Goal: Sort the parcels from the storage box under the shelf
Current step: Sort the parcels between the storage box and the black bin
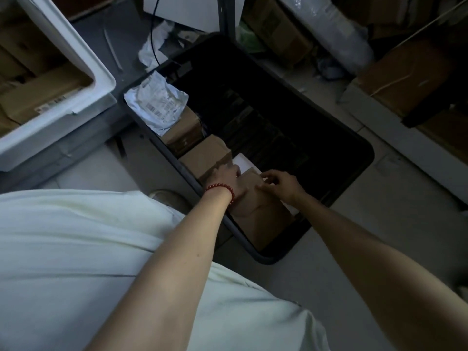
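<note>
Head view: black plastic storage box (268, 259) sits on the floor, with parcels lined along its left wall: a crumpled white poly mailer (157, 105) at the far corner, then brown cartons (205, 158). Left hand (226, 178), red bead bracelet (220, 190) on the wrist, has its fingers curled over the nearest brown cardboard parcel (250, 184). Right hand (281, 184) pinches that parcel's far edge with bent fingers, just beside a flat white packet (243, 160).
</note>
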`<state>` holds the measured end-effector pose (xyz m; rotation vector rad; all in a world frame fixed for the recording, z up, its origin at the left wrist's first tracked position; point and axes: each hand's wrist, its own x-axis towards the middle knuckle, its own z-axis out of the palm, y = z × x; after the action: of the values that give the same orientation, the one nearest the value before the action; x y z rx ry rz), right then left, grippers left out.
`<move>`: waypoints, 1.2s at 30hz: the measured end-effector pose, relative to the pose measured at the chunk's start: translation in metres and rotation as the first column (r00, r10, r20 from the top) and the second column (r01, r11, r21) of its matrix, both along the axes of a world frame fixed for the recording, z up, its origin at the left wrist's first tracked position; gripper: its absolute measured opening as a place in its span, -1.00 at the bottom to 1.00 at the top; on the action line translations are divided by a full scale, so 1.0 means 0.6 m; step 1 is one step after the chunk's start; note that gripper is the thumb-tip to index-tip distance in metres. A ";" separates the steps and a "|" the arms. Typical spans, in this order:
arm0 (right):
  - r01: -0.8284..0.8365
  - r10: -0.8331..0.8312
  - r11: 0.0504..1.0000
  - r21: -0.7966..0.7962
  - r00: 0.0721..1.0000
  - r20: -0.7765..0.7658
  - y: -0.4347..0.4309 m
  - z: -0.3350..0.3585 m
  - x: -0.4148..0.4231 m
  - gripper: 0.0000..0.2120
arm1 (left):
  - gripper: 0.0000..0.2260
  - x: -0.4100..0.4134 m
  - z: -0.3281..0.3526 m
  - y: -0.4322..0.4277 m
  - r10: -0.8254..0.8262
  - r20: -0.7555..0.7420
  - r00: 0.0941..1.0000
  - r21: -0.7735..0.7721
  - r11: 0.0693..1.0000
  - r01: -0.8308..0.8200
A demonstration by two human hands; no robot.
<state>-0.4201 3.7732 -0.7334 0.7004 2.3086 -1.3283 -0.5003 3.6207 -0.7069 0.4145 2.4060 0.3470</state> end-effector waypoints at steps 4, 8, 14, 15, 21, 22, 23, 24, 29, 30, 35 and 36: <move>0.018 -0.012 0.997 0.074 0.996 -0.090 -0.032 -0.015 0.017 -0.60 | -0.36 0.008 -0.002 -0.002 -0.163 -0.034 0.986 -0.147 0.977 0.157; -0.010 0.017 0.997 0.076 0.995 -0.094 -0.033 -0.010 0.030 -0.54 | -0.39 0.008 0.005 -0.004 -0.366 -0.181 0.913 -0.335 0.896 0.293; -0.295 0.292 0.767 0.570 0.951 0.099 -0.016 0.048 -0.008 -0.50 | -0.50 -0.022 0.068 -0.011 -0.326 -0.257 0.910 -0.319 0.917 0.239; -0.283 0.291 0.744 0.605 0.953 0.087 -0.018 0.063 -0.022 -0.49 | -0.53 -0.034 0.087 -0.017 -0.306 -0.295 0.905 -0.298 0.929 0.217; -0.200 0.369 0.712 0.673 0.922 -0.117 -0.065 0.199 -0.136 -0.49 | -0.64 -0.127 0.232 -0.116 -0.037 -0.497 0.867 -0.156 0.987 -0.047; -0.189 0.387 0.703 0.685 0.910 -0.147 -0.080 0.226 -0.157 -0.49 | -0.64 -0.138 0.256 -0.139 -0.017 -0.524 0.852 -0.175 0.981 -0.087; -0.177 0.405 0.695 0.696 0.897 -0.176 -0.098 0.252 -0.176 -0.49 | -0.64 -0.146 0.280 -0.164 -0.007 -0.546 0.838 -0.199 0.972 -0.122; -0.165 0.423 0.689 0.706 0.882 -0.206 -0.117 0.278 -0.193 -0.49 | -0.64 -0.151 0.303 -0.189 0.002 -0.568 0.823 -0.217 0.964 -0.152; -0.173 0.542 0.678 0.714 0.774 -0.328 -0.236 0.397 -0.249 -0.52 | -0.67 -0.139 0.404 -0.318 0.232 -0.636 0.736 -0.050 0.940 -0.339; -0.179 0.566 0.678 0.713 0.746 -0.350 -0.263 0.418 -0.256 -0.52 | -0.67 -0.131 0.422 -0.347 0.276 -0.647 0.711 -0.016 0.927 -0.374; -0.246 0.626 0.721 0.648 0.633 -0.456 -0.402 0.502 -0.264 -0.55 | -0.67 -0.072 0.484 -0.507 0.403 -0.711 0.576 0.056 0.849 -0.525; -0.262 0.630 0.731 0.630 0.612 -0.477 -0.429 0.513 -0.261 -0.56 | -0.67 -0.059 0.490 -0.538 0.420 -0.715 0.558 0.055 0.831 -0.554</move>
<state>-0.5768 3.5156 -0.4255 -0.3854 3.1660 -0.7637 -0.5354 3.2976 -0.4129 -0.3146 3.2809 0.2221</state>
